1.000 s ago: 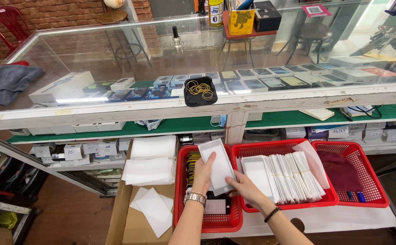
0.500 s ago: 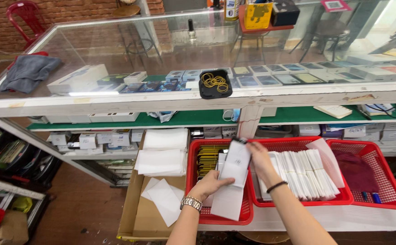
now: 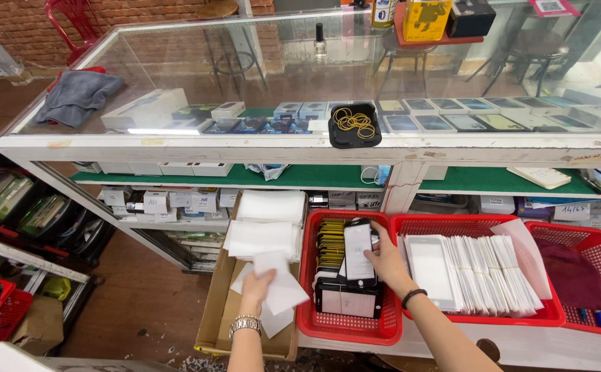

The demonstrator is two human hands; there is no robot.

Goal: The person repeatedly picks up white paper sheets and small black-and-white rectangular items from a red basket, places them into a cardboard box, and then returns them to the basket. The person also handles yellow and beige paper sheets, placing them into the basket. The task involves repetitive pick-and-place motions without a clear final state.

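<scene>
**benchwatcher:** Standing just behind them here. Big glass counter [image 3: 259, 62] across the whole front, grey cloth [image 3: 77, 96] on its left end, black tray of rubber bands [image 3: 354, 125] near the middle. Below it sit three red baskets: the left basket [image 3: 349, 327] has dark panels stacked on edge, the middle basket [image 3: 479, 318] is full of white sleeves, the right one [image 3: 589, 241] has a dark red cloth in it. A cardboard box [image 3: 221, 310] of white sheets stands left of those

**glassfan:** And the hands?

**benchwatcher:** Right hand [image 3: 387, 260] is pinched on the right edge of a phone screen panel [image 3: 359, 251], holding it upright over the left basket. Left hand [image 3: 258, 289] is closed on a white paper sheet [image 3: 276, 289] above the cardboard box

**glassfan:** What's the panel like?

**benchwatcher:** Thin flat rectangle, black border, pale glossy face catching the light. I'd guess it's light and stiff but brittle, slick on the face, likely to crack if flexed or knocked on the basket rim. Edges look like the place to hold it, fingers off the face. The sheet looks soft and floppy, nearly weightless, grab it anywhere
</scene>
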